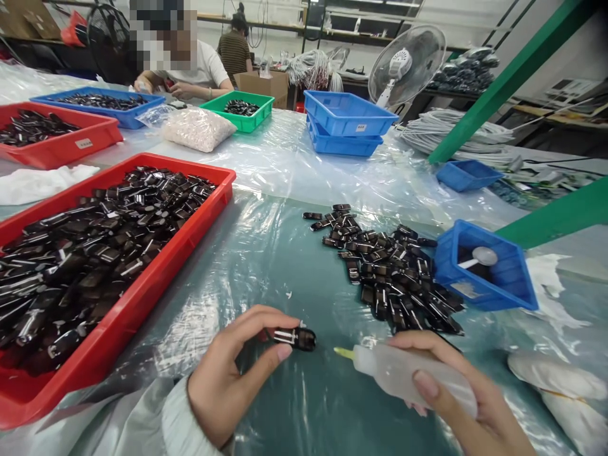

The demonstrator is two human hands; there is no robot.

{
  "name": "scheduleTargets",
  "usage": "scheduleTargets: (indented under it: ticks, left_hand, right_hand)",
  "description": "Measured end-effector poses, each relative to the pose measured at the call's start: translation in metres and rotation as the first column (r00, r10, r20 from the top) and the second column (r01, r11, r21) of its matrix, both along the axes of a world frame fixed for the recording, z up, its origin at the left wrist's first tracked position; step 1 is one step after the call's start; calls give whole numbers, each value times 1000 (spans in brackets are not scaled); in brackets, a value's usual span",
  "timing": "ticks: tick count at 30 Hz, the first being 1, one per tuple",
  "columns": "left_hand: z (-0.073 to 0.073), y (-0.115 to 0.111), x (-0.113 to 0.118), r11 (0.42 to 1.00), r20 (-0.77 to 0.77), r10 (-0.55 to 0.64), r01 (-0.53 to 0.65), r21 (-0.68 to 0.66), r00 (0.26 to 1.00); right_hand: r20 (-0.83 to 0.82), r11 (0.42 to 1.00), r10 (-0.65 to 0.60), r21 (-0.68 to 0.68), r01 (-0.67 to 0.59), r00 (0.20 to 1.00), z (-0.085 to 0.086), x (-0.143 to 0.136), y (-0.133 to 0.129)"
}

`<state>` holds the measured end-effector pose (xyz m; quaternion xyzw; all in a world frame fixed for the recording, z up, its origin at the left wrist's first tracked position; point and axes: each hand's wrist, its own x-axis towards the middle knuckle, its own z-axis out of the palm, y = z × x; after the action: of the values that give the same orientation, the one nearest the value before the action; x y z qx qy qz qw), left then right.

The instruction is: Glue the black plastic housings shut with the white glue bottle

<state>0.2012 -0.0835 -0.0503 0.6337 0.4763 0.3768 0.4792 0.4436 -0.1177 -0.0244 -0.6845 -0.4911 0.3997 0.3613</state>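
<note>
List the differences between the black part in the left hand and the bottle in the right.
The black part is dark and glossy; the bottle is whitish and see-through. The black part is small with a rounded end; the bottle is larger and narrows to a thin yellowish tip. The left hand pinches the black part; the right hand wraps the bottle's body. Both are held, ends facing each other.

No readable text is being shown. Red-tray label point(85, 144), on the outer wall of the far-left red tray point(108, 133): dark marks being blurred. Blue-tray label point(361, 128), on the upper stacked blue tray point(332, 115): same, too small. Bin label point(464, 290), on the blue bin point(503, 295): nothing being made legible.
</note>
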Motion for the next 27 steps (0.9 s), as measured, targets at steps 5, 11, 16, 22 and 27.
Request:
scheduleTargets:
  ticks: [5,11,16,22,27]
  left_hand:
    - [-10,14,-6,977,39,102,-93,-192,994]
    - [-12,17,-9,973,84,106,-85,-215,991]
    - [-13,16,-8,985,58,67,-57,-164,996]
    - [-14,11,-6,994,52,83,-79,-72,995]
    - [-7,7,-1,996,123,93,-92,-11,988]
  right_hand:
    - [-47,998,63,-3,-63,997,-12,15,10]
    - [-65,978,174,124,-165,983,-27,-11,31]
    - [225,935,-2,346,-78,974,-34,-21,25]
    - [593,777,126,440,-451,795,-39,-42,10]
    - [775,724,116,363,-587,621,-46,-72,24]
